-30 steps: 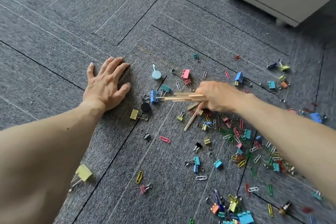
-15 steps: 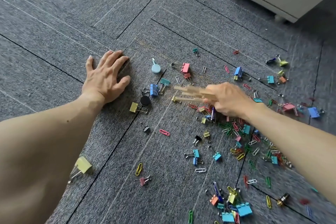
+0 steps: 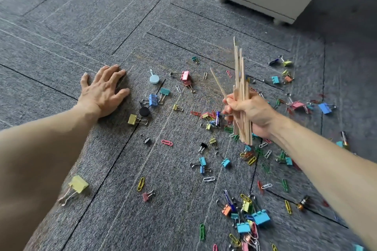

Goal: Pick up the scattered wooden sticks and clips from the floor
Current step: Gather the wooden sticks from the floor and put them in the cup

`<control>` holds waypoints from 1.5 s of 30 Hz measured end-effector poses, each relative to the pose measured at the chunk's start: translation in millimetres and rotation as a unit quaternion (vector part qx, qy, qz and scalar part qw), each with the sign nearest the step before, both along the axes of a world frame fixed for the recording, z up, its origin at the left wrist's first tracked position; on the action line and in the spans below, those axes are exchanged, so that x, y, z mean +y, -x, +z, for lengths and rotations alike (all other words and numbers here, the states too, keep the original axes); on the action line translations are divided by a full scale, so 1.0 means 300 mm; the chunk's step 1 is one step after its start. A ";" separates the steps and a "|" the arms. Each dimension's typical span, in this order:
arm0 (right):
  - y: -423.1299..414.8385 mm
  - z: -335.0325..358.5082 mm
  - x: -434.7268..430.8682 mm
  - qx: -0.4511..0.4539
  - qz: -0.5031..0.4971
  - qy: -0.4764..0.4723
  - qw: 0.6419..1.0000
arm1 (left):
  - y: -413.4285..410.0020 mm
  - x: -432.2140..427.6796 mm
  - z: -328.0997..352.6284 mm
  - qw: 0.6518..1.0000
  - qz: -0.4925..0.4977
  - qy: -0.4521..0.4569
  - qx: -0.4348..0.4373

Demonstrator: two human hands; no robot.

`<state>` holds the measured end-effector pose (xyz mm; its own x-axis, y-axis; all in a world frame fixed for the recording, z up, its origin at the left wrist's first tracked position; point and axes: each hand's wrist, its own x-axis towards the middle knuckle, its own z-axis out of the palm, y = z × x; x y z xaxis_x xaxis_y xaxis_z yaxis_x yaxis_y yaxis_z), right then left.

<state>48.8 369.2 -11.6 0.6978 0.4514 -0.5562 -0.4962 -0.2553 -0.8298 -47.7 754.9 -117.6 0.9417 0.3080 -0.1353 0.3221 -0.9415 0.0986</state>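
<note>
Leaning on the grey carpet [image 3: 61, 36] with the left hand [image 3: 102, 91], fingers spread flat, holding nothing. Loads of coloured clips [image 3: 153, 100] scattered over it from middle to right. Gripping a bundle of wooden sticks [image 3: 239, 71] upright in the right hand [image 3: 248, 114], fist curled round them, above the clips.

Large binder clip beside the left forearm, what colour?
Yellow binder clip, silver wire handles; head view.

You have two hands in view, the left hand [image 3: 102, 91] and the right hand [image 3: 251, 115]. There is one bundle of wooden sticks [image 3: 241, 87], too overlapped to count. At nine o'clock of it are two round pieces, one pale blue disc [image 3: 154, 79] and one black disc [image 3: 144, 111]. The binder clips [image 3: 153, 100] and paper clips [image 3: 167, 142] number over a dozen each.
</note>
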 end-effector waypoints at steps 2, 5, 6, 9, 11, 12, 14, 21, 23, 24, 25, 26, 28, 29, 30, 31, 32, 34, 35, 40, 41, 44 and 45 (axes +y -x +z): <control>0.007 0.013 -0.036 0.031 -0.010 -0.035 0.999 | -0.027 0.001 0.024 0.999 0.011 0.013 0.042; 0.018 0.039 -0.086 0.055 -0.016 -0.065 0.996 | -0.065 -0.004 0.103 0.990 -0.043 0.022 0.133; 0.017 0.048 -0.099 0.057 -0.022 -0.080 0.995 | -0.076 -0.017 0.144 0.986 -0.040 0.046 0.155; 0.028 0.093 -0.131 0.057 -0.038 -0.108 0.992 | -0.108 -0.147 0.308 0.979 -0.031 0.105 0.172; 0.051 0.148 -0.139 0.064 -0.050 -0.127 0.989 | -0.126 -0.310 0.432 0.966 -0.006 0.242 0.093; 0.074 0.184 -0.140 0.068 -0.053 -0.135 0.987 | -0.136 -0.396 0.496 0.940 0.002 0.337 0.045; 0.145 0.272 -0.143 0.070 -0.042 -0.142 0.987 | -0.143 -0.568 0.648 0.863 0.014 0.505 -0.020; 0.409 0.780 -0.193 0.095 0.034 -0.155 0.983 | -0.033 -0.926 1.285 0.732 0.074 0.671 -0.092; 0.456 1.003 -0.228 0.092 0.051 -0.150 0.983 | 0.015 -0.946 1.515 0.721 0.081 0.680 -0.108; 0.476 1.127 -0.249 0.091 0.061 -0.146 0.983 | 0.038 -0.959 1.643 0.725 0.076 0.677 -0.106; 0.494 1.255 -0.269 0.089 0.073 -0.144 0.983 | 0.059 -0.975 1.778 0.732 0.063 0.672 -0.100; 0.511 1.385 -0.289 0.086 0.085 -0.142 0.982 | 0.077 -0.995 1.909 0.740 0.047 0.665 -0.092; 0.538 1.660 -0.330 0.075 0.106 -0.144 0.981 | 0.105 -1.041 2.182 0.740 0.032 0.665 -0.091; 0.554 1.799 -0.351 0.068 0.114 -0.146 0.980 | 0.116 -1.067 2.320 0.740 0.029 0.665 -0.096; 0.574 1.935 -0.374 0.060 0.120 -0.146 0.980 | 0.126 -1.096 2.455 0.743 0.026 0.662 -0.097; 0.592 2.065 -0.399 0.053 0.122 -0.141 0.981 | 0.136 -1.128 2.586 0.746 0.021 0.659 -0.094; 0.610 2.191 -0.427 0.052 0.118 -0.135 0.982 | 0.147 -1.160 2.708 0.748 0.017 0.658 -0.087; 0.644 2.414 -0.488 0.054 0.099 -0.136 0.984 | 0.175 -1.225 2.927 0.745 0.009 0.665 -0.062; 0.649 2.508 -0.517 0.048 0.090 -0.140 0.985 | 0.184 -1.257 3.032 0.743 0.003 0.667 -0.052; 0.618 2.863 -0.614 0.029 0.041 -0.142 0.989 | 0.212 -1.391 3.423 0.745 -0.031 0.665 -0.047; 0.604 2.909 -0.623 0.020 0.031 -0.147 0.988 | 0.209 -1.413 3.479 0.744 -0.037 0.665 -0.056; 0.567 3.016 -0.630 -0.024 0.006 -0.141 0.990 | 0.188 -1.453 3.589 0.745 -0.062 0.660 -0.081; 0.559 3.041 -0.631 -0.029 -0.002 -0.134 0.991 | 0.179 -1.463 3.612 0.744 -0.068 0.659 -0.083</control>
